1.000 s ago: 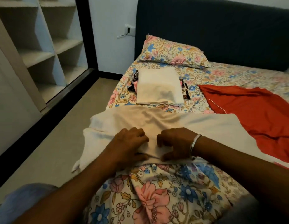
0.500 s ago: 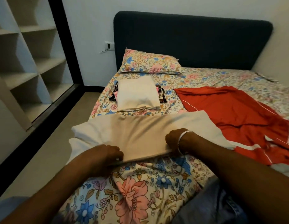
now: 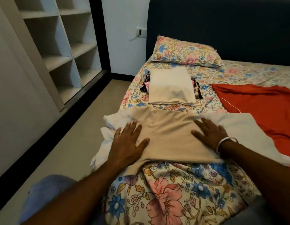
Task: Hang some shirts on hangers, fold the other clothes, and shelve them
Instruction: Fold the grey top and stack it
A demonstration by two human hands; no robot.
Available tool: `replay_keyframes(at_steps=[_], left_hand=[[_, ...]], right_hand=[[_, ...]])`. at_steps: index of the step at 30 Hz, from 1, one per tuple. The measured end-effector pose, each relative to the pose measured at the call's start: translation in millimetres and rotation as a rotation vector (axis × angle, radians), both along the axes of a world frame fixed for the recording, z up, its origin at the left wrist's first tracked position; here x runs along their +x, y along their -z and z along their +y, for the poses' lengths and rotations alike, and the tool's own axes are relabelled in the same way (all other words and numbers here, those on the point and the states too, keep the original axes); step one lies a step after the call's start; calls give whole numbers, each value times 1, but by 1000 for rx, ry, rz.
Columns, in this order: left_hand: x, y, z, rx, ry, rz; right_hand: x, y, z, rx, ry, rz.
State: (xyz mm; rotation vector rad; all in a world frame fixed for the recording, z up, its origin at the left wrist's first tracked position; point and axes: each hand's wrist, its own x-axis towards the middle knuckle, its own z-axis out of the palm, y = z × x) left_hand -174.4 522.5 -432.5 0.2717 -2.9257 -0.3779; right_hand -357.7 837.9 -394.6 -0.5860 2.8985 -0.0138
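A beige garment [image 3: 169, 135] lies spread across the near part of the floral bed [image 3: 165, 195], on top of a white cloth [image 3: 248, 132]. My left hand [image 3: 128, 143] presses flat on the garment's left edge, fingers straight and spread. Flat on its right side rests my right hand [image 3: 209, 133], a white bangle at the wrist. Farther up the bed sits a folded cream garment [image 3: 171, 86] on a small stack of patterned clothes. A red garment [image 3: 261, 104] lies unfolded at the right.
Open wardrobe shelves [image 3: 59, 57] stand at the left behind a dark door frame. A strip of bare floor [image 3: 72, 143] runs between the wardrobe and the bed. A floral pillow [image 3: 184, 52] leans by the dark headboard [image 3: 222, 30].
Both hands went from gripping the beige garment's near edge, first together then apart, to lying flat and spread on top of it. The folded beige layer now lies smoothed out.
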Motion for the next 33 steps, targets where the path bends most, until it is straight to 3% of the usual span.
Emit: replay_keyframes(at_steps=[4, 7, 9, 11, 15, 20, 24, 28, 33], left_hand=[[0, -12, 1, 78, -45, 55], [2, -35, -21, 248, -307, 162], [9, -48, -51, 353, -481, 13], [22, -54, -74, 516, -498, -244], [42, -63, -85, 757, -400, -392], [55, -64, -89, 749, -416, -407], [82, -68, -81, 1049, -480, -318], [110, -72, -80, 1423, -363, -370], [110, -81, -78, 1611, -476, -244]], right_hand=[[-3, 5, -9, 31, 59, 34], [20, -8, -38, -61, -26, 200], [52, -31, -71, -273, -273, 249], [99, -53, -110, -392, -583, 167], [178, -46, -173, -156, -874, 19], [198, -17, -196, -167, -868, 281], [191, -11, -191, -235, -881, 349], [186, -33, -184, -234, -810, 130], [155, -70, -184, -357, -730, -178]])
